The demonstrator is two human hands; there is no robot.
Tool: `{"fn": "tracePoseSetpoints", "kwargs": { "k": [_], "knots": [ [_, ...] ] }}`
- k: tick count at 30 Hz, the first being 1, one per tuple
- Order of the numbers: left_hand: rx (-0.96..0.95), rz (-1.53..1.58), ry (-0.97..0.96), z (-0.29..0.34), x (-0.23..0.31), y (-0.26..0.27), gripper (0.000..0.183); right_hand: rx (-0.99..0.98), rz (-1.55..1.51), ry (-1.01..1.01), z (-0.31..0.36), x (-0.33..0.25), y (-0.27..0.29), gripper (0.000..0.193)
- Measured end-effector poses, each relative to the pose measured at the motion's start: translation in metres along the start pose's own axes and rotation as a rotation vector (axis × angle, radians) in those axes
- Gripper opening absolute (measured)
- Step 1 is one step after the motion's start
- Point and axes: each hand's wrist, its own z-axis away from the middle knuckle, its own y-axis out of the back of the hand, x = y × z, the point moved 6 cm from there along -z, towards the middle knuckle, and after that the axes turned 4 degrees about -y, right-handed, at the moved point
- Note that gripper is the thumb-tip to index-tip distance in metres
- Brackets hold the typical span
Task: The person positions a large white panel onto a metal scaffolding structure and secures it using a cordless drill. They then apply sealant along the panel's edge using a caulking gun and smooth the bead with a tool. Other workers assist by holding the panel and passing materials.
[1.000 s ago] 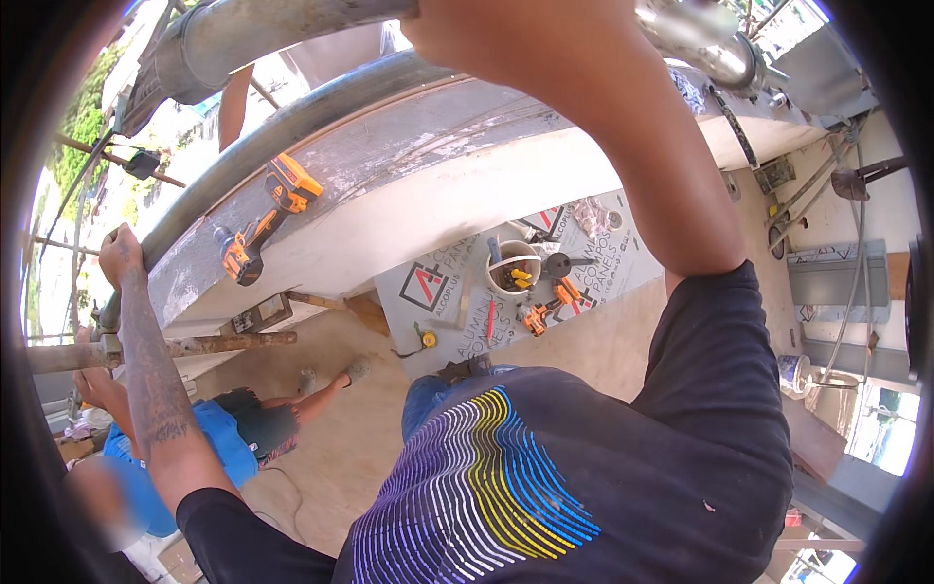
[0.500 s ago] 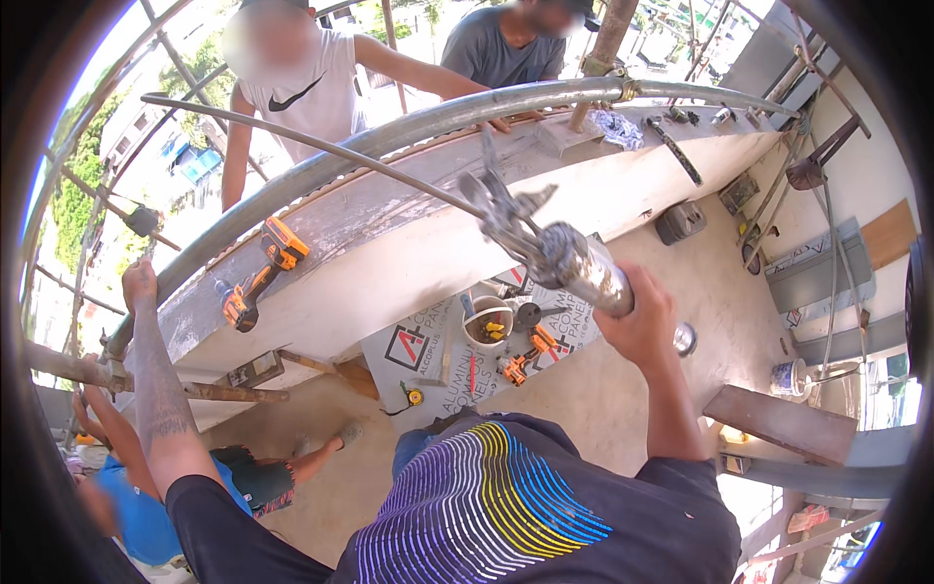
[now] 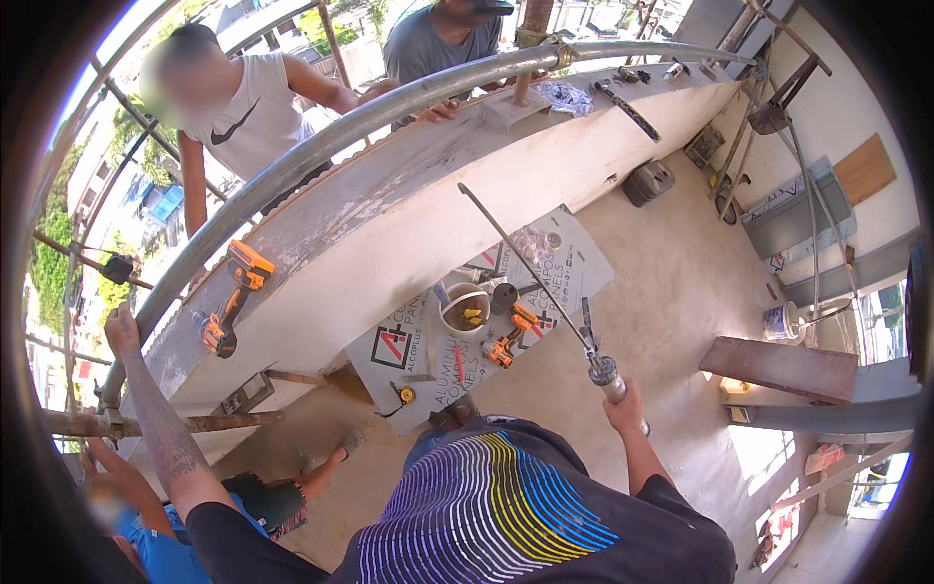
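Observation:
My right hand (image 3: pixel 625 407) is wrapped round the barrel of a caulking gun (image 3: pixel 605 375), held low over the floor. Its long thin rod (image 3: pixel 525 263) slants up and away to the left, passing in front of the low wall. On the far left, my left hand (image 3: pixel 123 331) is closed just beyond the curved metal rail (image 3: pixel 321 146), my forearm crossing over that rail. What its fingers grip is hidden. Nearest to that hand on the ledge lies an orange and black cordless drill (image 3: pixel 233 297).
A white bucket (image 3: pixel 465 310), a second orange drill (image 3: pixel 511 336) and a tape measure (image 3: pixel 403 394) are on printed panel sheeting (image 3: pixel 375 341). Two people stand beyond the rail; another in blue (image 3: pixel 161 526) is at lower left. A brown board (image 3: pixel 778 370) lies right.
My right hand has lowered the caulking gun toward my body, and its handle end has swung away from view. The scene has shifted slightly left. My left hand stays by the rail.

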Motion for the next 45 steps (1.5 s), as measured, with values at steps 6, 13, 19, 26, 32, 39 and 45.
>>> {"fn": "tracePoseSetpoints", "kwargs": {
  "k": [6,13,19,26,32,39,45],
  "knots": [
    [-0.121,0.037,0.004,0.018,0.005,0.001,0.058,-0.121,0.143,-0.308,0.059,0.058,0.018,0.054],
    [-0.107,0.308,-0.291,0.025,0.217,0.039,0.052,-0.096,0.213,-0.378,0.003,0.081,0.032,0.053],
    [-0.308,0.304,-0.390,0.071,0.344,-0.009,0.052,-0.063,0.289,-0.359,-0.144,0.123,-0.028,0.055],
    [-0.291,0.020,-0.717,0.075,0.321,-0.023,0.053,-0.073,0.293,-0.388,-0.328,0.152,-0.126,0.056],
    [-0.281,-0.075,-0.421,0.073,0.318,-0.008,0.053,-0.048,0.366,-0.460,-0.387,0.213,-0.176,0.058],
    [-0.284,-0.158,-0.315,0.069,0.328,0.005,0.052,-0.183,0.298,-0.598,-0.449,0.244,-0.268,0.065],
    [-0.291,-0.200,-0.290,0.056,0.337,0.010,0.051,-0.188,0.228,-0.573,-0.499,0.247,-0.372,0.078]
  ]
}}
